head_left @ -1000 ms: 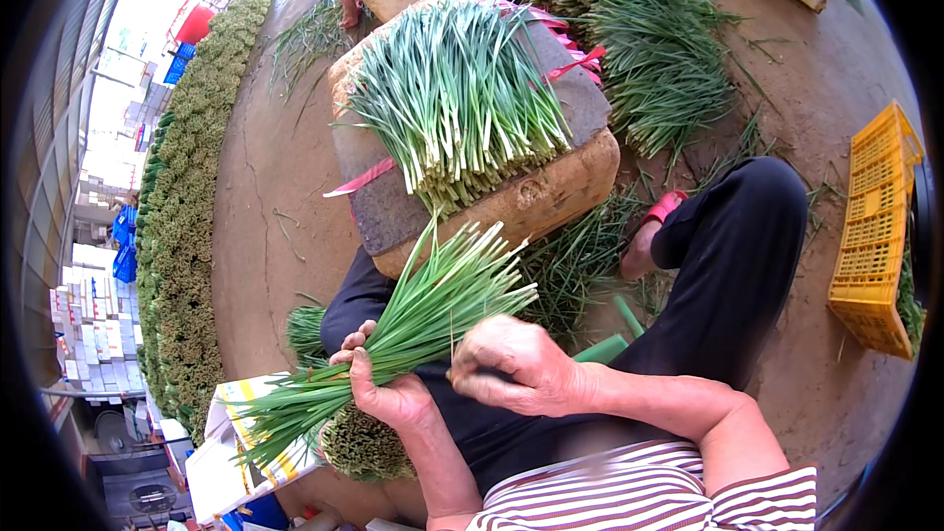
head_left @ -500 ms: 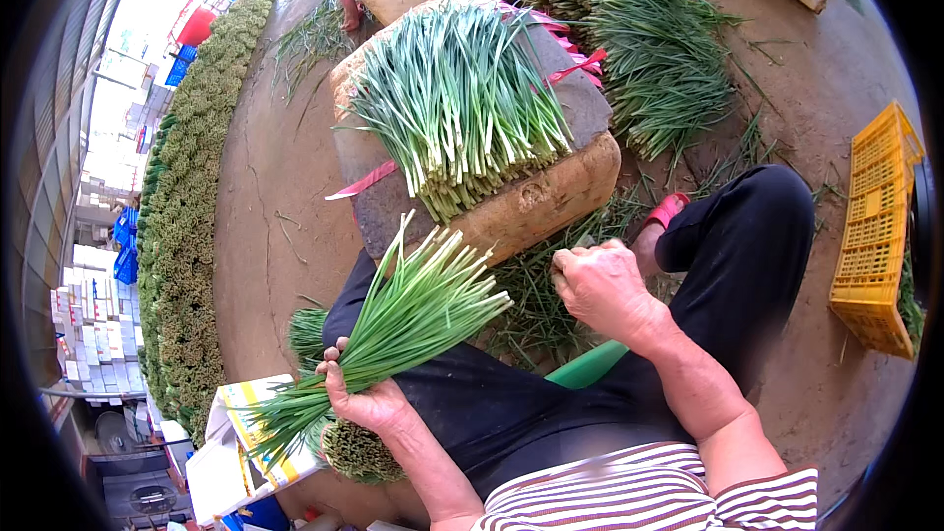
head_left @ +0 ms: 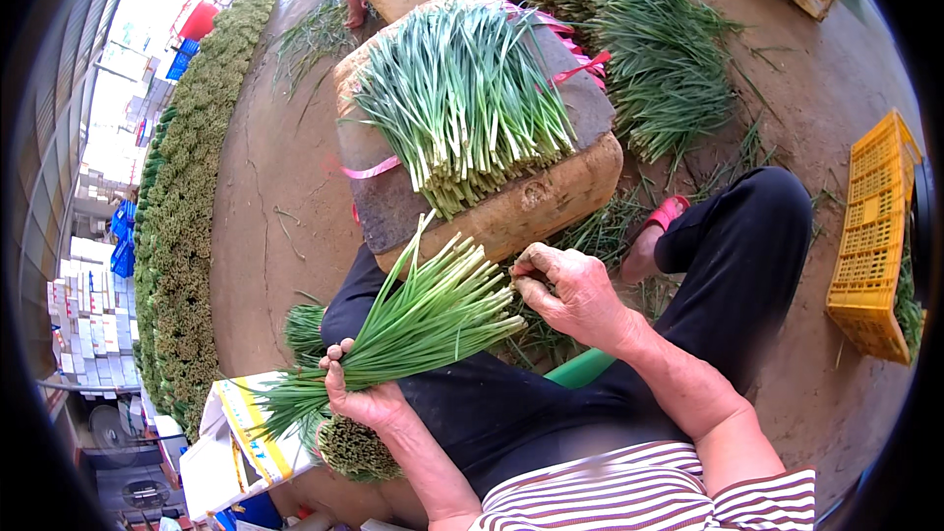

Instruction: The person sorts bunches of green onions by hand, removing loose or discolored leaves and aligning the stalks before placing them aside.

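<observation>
My left hand (head_left: 366, 395) is closed around a bunch of garlic chives (head_left: 413, 320), gripping it toward its leafy end. The pale stem ends fan out to the upper right, above my lap. My right hand (head_left: 570, 295) is beside those stem ends, thumb and fingers pinched together; what they hold, if anything, is too small to make out. In front of me, a thick layer of chives (head_left: 467, 103) lies across a worn, block-shaped stand (head_left: 551, 192), stems toward me. Pink ribbons (head_left: 374, 169) show at the stand's sides.
A large heap of chives (head_left: 649, 49) lies on the floor at the far right. A yellow crate (head_left: 870, 236) stands at right. Along the left runs a long row of bundled chives (head_left: 182, 265). Near my left arm are a white carton (head_left: 221, 472) and a tied bundle (head_left: 359, 450).
My right hand has moved left, closer to the stem ends, and its fingers now pinch. The bunch in my left hand has tilted slightly lower to the right.
</observation>
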The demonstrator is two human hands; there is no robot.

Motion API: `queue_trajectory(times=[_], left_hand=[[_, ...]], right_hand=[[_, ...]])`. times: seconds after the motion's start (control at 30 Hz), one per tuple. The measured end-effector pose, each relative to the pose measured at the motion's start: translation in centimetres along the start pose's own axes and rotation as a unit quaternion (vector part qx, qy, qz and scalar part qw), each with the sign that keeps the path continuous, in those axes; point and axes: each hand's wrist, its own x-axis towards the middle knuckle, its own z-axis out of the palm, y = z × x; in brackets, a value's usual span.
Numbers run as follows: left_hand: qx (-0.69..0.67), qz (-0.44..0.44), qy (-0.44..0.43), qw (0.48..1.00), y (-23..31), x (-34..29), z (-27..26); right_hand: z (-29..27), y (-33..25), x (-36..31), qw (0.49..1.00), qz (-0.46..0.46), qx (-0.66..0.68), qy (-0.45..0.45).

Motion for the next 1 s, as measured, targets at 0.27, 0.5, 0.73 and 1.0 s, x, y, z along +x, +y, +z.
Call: queue_trajectory(times=[0.27,0.5,0.73,1.0], left_hand=[[-0.010,-0.006,0.017,1.000,0.4,0.7,-1.4],[0.005,-0.003,0.019,1.000,0.6,0.8,-1.5],[-0.092,-0.074,-0.038,0.992,1.3,0.9,-1.7],[-0.028,-0.023,-0.067,0.997,1.2,0.2,0.0]], right_hand=[[-1.3,-1.2,0.0,0.772,0.212,0.584,-0.135],[-1.8,0.1,0.3,0.812,0.215,0.535,-0.090],[-1.4,1.0,0.1,0.992,0.090,-0.087,-0.019],[-1.1,0.6,0.4,0.994,0.002,-0.088,0.064]])
